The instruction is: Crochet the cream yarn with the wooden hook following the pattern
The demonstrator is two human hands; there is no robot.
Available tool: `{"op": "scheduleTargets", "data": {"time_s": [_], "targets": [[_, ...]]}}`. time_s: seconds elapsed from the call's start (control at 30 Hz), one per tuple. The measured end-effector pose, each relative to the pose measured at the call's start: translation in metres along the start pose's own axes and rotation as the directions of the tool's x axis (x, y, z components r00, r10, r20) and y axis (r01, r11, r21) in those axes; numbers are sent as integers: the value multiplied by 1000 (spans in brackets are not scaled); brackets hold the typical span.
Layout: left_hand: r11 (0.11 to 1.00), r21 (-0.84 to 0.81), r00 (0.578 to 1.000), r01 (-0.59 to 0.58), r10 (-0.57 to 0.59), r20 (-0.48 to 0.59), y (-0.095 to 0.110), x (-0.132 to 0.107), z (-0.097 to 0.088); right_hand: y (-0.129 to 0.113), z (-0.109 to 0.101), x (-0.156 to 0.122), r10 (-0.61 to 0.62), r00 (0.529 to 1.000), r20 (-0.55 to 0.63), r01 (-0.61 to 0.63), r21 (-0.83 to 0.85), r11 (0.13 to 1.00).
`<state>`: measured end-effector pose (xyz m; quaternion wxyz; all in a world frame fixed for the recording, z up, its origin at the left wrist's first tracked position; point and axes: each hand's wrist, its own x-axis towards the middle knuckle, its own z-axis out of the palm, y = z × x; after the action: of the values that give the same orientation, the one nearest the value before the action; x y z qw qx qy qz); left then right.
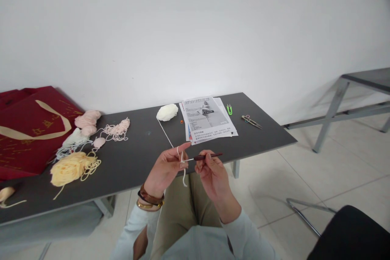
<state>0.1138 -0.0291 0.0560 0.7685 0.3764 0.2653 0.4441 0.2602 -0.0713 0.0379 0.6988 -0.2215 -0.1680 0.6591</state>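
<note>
My left hand (166,167) pinches white yarn (184,178), with its index finger stretched out and the strand looped around it. A short tail of the yarn dangles below the fingertips. In my right hand (211,174) is a crochet hook (208,157) with a dark reddish-brown handle, held between thumb and fingers. The hook's thin shaft reaches left to the yarn at my left fingertips; its very tip is too small to make out. From my left hand the strand runs up to a white ball of yarn (167,112) on the dark table (140,170).
Printed sheets (207,121) lie beyond my hands, with green thread snips (229,109) and metal thread snips (251,122) to their right. Pink yarn (87,122), yellow yarn (73,167) and a red bag (36,130) occupy the left side. A black chair (350,235) stands lower right.
</note>
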Motion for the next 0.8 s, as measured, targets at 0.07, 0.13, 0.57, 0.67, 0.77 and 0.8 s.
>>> {"op": "scheduleTargets", "data": {"time_s": [0.07, 0.13, 0.57, 0.67, 0.77, 0.8], "targets": [[997, 64, 999, 30, -31, 14, 0, -2, 3, 1, 3, 0, 17, 999, -46, -17, -5, 1000], [992, 109, 997, 70, -74, 27, 2, -5, 7, 1, 4, 1, 9, 995, -97, -11, -23, 1000], [977, 161, 990, 140, -144, 11, 4, -6, 9, 2, -2, 2, 7, 996, -87, -12, -62, 998], [981, 149, 992, 127, -129, 4, 3, -7, 9, 3, -3, 1, -5, 995, -101, 0, -46, 999], [984, 135, 993, 117, -121, 18, 3, -6, 10, 2, -4, 2, 4, 996, -89, -10, -74, 997], [984, 131, 992, 117, -121, 25, 3, -6, 10, 2, -4, 2, 8, 997, -81, -15, -86, 996]]}}
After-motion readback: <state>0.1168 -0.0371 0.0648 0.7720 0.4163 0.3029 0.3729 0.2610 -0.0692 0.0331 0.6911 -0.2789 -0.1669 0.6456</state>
